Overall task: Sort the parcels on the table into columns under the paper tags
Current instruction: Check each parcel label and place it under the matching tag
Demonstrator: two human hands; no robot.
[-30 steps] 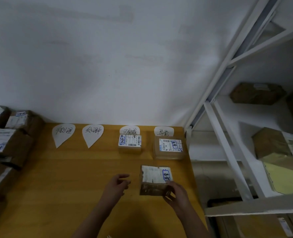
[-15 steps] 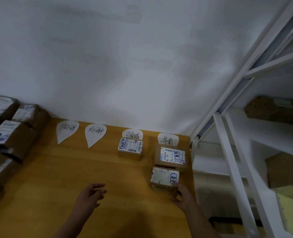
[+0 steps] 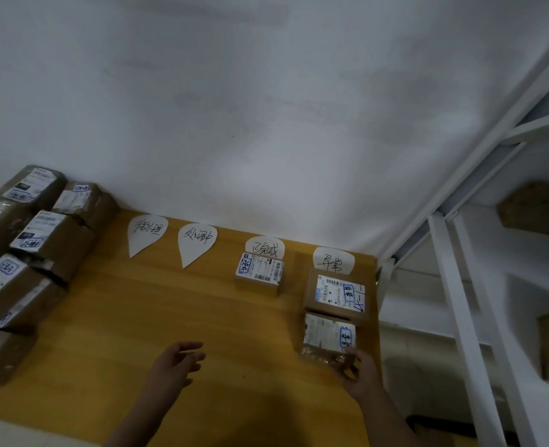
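Four handwritten paper tags lie along the wall on the wooden table [image 3: 138, 317]: first tag [image 3: 146, 232], second tag [image 3: 196, 241], third tag [image 3: 264, 248], fourth tag [image 3: 332, 259]. One small parcel [image 3: 259, 272] sits under the third tag. A larger parcel [image 3: 336, 293] sits under the fourth tag, and a small taped parcel [image 3: 328, 337] rests right below it. My right hand [image 3: 358, 374] grips that small parcel's near edge. Left of it, my left hand [image 3: 173, 367] hovers over the table with fingers spread and holds nothing.
A stack of several brown labelled parcels [image 3: 31, 253] fills the table's left edge. A white metal shelf rack [image 3: 460, 285] with more boxes stands just off the table's right edge. The white wall runs behind the tags.
My right hand has slid the small parcel away from me, up against the larger parcel under the fourth tag. My left hand has drifted left, away from the parcel.
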